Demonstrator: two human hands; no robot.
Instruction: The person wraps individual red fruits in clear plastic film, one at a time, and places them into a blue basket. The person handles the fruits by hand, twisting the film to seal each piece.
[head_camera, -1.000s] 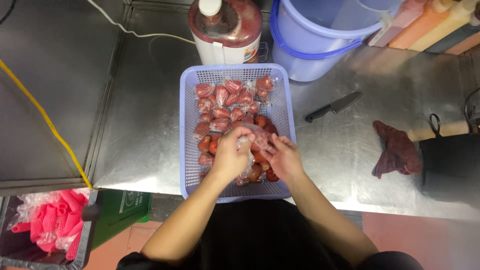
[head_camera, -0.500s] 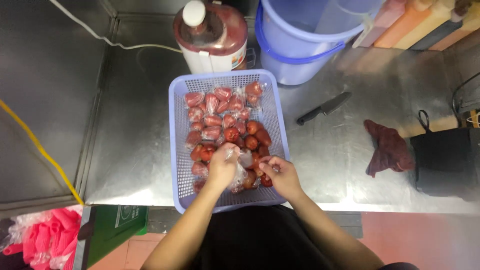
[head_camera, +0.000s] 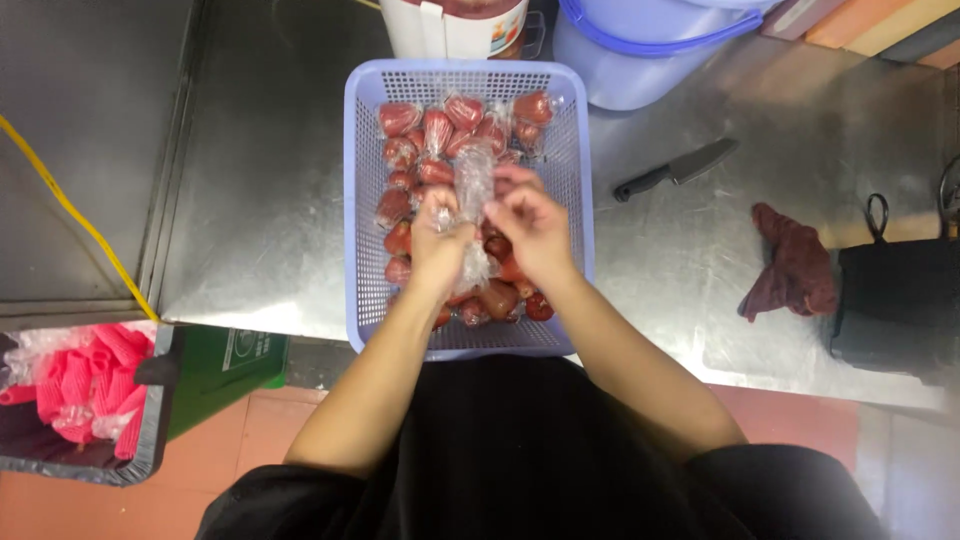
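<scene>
Left hand (head_camera: 440, 240) and right hand (head_camera: 532, 225) both pinched shut on a clear plastic wrapper (head_camera: 473, 185), stretched between them over the lavender basket (head_camera: 365, 200). I see red fruit (head_camera: 440, 130) piled under it, some still wrapped. Black knife (head_camera: 675, 170) on steel counter (head_camera: 260, 200), well right of the basket.

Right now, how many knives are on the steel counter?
1: a black-handled knife on the steel counter, right of the blue basket, away from both hands. Others may be hidden.

Black-handled knife (head_camera: 672, 172), maroon rag (head_camera: 795, 265), lavender bucket (head_camera: 640, 62) on steel counter (head_camera: 260, 200).
</scene>
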